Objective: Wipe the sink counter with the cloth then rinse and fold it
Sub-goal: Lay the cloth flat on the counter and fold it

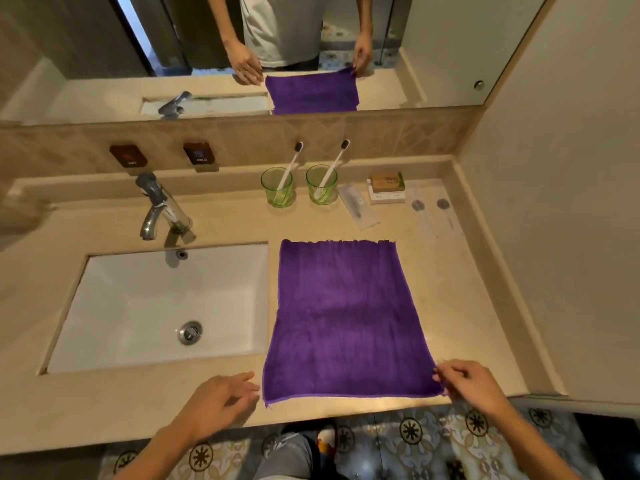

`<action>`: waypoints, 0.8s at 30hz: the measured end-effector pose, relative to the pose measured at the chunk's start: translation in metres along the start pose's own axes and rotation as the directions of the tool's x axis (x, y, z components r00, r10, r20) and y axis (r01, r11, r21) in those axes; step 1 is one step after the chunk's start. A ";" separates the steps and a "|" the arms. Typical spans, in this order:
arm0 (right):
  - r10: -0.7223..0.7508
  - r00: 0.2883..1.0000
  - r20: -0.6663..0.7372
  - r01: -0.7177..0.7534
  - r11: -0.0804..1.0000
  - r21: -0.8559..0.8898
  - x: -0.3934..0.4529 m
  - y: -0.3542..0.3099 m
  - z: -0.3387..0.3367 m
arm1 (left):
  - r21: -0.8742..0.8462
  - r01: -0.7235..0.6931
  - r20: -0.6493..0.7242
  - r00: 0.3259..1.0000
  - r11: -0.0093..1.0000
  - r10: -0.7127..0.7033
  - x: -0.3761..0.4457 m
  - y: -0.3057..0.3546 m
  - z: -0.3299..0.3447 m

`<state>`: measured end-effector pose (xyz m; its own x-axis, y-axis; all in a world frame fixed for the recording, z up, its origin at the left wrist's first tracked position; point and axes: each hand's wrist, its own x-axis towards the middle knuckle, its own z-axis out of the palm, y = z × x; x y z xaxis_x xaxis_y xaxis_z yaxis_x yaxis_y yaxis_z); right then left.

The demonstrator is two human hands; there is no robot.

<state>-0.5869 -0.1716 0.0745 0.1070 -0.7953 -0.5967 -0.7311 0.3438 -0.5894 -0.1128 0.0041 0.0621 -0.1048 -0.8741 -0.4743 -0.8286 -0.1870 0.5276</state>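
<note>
Hovering left hand [221, 398] with an unclenched grip beside cloth [343, 317], lying flat on table [460, 299] right of sink [156, 306]; pinching near-right corner with right hand [471, 384]. Risking a skewed fold, lifting one corner only.
</note>
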 end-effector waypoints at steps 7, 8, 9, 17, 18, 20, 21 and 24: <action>0.108 0.990 -0.090 -0.093 0.984 0.153 0.053 -0.054 -0.016 | -0.430 0.187 -0.238 0.920 0.883 -0.310 0.088 0.021 -0.065; 0.094 0.990 -0.101 -0.079 0.986 0.146 0.066 -0.066 -0.016 | -0.465 0.192 -0.245 0.910 0.864 -0.335 0.107 0.025 -0.073; 0.078 0.989 -0.124 -0.062 0.990 0.130 0.082 -0.078 -0.015 | -0.502 0.204 -0.249 0.897 0.840 -0.367 0.127 0.027 -0.080; 0.036 0.974 -0.225 -0.005 0.991 0.134 0.185 -0.154 -0.006 | -0.603 0.250 -0.314 0.799 0.757 -0.513 0.235 0.037 -0.110; 0.028 0.972 -0.235 -0.002 0.994 0.109 0.196 -0.159 -0.007 | -0.609 0.278 -0.305 0.782 0.743 -0.543 0.243 0.036 -0.111; 0.044 0.971 -0.235 -0.034 0.998 0.048 0.215 -0.165 -0.007 | -0.584 0.379 -0.279 0.737 0.717 -0.616 0.257 0.034 -0.111; 0.061 0.970 -0.236 -0.058 0.998 0.019 0.222 -0.165 -0.006 | -0.541 0.439 -0.272 0.716 0.717 -0.643 0.262 0.034 -0.111; 0.028 0.972 -0.232 -0.063 0.988 -0.142 0.238 -0.166 -0.003 | -0.426 0.568 -0.277 0.659 0.704 -0.700 0.273 0.042 -0.110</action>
<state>-0.4424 -0.4196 0.0314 -0.0729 -0.8793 -0.4706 -0.8247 0.3185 -0.4673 -0.1157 -0.2915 0.0317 0.6629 -0.5692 -0.4865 -0.4085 -0.8194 0.4020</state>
